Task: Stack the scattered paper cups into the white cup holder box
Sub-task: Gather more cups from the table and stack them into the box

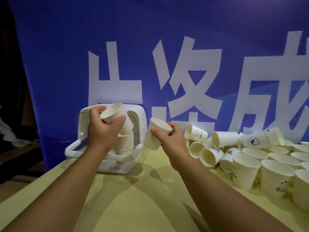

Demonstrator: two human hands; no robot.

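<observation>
Two paper cups are in hand: the left grip [103,129] curls round one cup [113,113], tilted, just above the stack of cups [125,143] inside the white cup holder box [140,118]; the right grip [173,137] pinches a second cup [153,139] just right of the box. Scattered cups [225,139] lie to the right of that grip on the bench [133,198], before a blue banner [66,47]

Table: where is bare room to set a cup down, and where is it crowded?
Bare tabletop lies between the white cup holder box and the scattered cups, running to the near edge. The right side is crowded with cups, upright and tipped.
</observation>
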